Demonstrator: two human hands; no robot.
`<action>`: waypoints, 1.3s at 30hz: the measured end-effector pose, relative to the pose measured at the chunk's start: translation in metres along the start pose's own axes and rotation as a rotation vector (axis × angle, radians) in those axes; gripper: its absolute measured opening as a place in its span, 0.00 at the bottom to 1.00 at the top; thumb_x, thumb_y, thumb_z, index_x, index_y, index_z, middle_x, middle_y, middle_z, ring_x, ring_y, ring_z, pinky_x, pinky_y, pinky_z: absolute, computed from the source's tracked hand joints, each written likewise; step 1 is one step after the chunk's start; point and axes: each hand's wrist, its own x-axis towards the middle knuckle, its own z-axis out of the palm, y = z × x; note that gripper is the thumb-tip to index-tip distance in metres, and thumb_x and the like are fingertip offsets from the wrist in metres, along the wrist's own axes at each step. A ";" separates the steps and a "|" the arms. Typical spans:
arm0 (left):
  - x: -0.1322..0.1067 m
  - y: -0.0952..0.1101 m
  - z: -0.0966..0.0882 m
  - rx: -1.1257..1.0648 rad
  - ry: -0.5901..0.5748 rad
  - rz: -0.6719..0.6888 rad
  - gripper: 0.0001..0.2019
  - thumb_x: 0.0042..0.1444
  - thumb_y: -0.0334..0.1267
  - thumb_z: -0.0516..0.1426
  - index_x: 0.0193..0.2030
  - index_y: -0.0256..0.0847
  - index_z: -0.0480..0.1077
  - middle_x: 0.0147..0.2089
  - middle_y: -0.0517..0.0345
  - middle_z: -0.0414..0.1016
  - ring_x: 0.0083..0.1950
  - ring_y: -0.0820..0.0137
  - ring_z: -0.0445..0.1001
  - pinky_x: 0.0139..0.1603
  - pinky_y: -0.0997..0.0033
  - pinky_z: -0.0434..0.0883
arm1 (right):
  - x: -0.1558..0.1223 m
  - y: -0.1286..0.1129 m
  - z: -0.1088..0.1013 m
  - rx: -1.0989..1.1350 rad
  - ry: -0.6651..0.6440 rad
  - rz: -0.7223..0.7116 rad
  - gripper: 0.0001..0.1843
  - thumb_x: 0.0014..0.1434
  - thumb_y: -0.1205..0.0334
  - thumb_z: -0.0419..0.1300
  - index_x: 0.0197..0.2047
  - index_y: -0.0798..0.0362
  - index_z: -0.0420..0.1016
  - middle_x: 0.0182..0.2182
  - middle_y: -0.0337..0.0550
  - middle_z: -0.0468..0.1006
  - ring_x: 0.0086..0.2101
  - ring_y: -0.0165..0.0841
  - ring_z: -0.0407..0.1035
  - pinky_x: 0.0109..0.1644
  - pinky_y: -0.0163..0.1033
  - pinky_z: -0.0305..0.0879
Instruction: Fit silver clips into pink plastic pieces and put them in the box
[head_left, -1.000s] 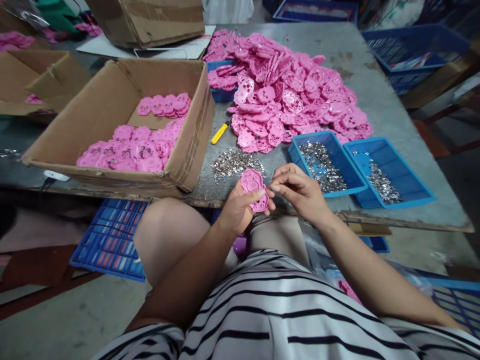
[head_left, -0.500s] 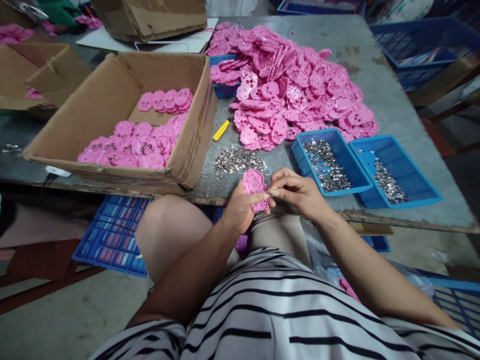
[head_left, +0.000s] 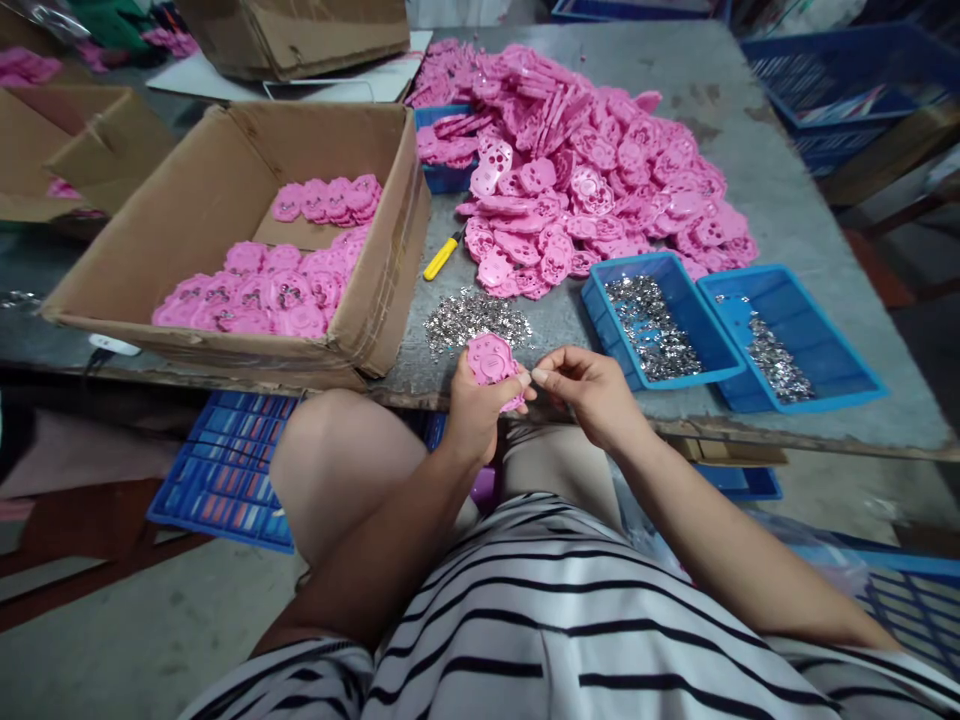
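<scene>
pink piece point(head_left: 491, 362): smooth plastic, slight gloss | loose bits point(head_left: 475, 320): shiny metal | trays point(head_left: 658, 322): blue glossy plastic | box point(head_left: 225, 190): matt brown cardboard | table point(head_left: 780, 220): rough, stained grey surface | knife point(head_left: 442, 257): yellow plastic handle

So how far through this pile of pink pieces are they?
Some looks done: pink pieces lie in neat rows in the cardboard box. In hand: the left hand holds one pink piece while the right hand pinches at its edge. Left: a big heap of pink pieces on the table, so most seems undone.
</scene>
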 end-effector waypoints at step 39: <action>0.000 0.002 -0.001 -0.043 -0.270 -0.150 0.35 0.48 0.73 0.48 0.46 0.43 0.68 0.31 0.57 0.72 0.29 0.70 0.74 0.18 0.79 0.65 | 0.010 -0.023 -0.011 -0.947 -0.274 -0.368 0.12 0.53 0.71 0.58 0.19 0.52 0.70 0.31 0.47 0.73 0.36 0.35 0.68 0.41 0.38 0.67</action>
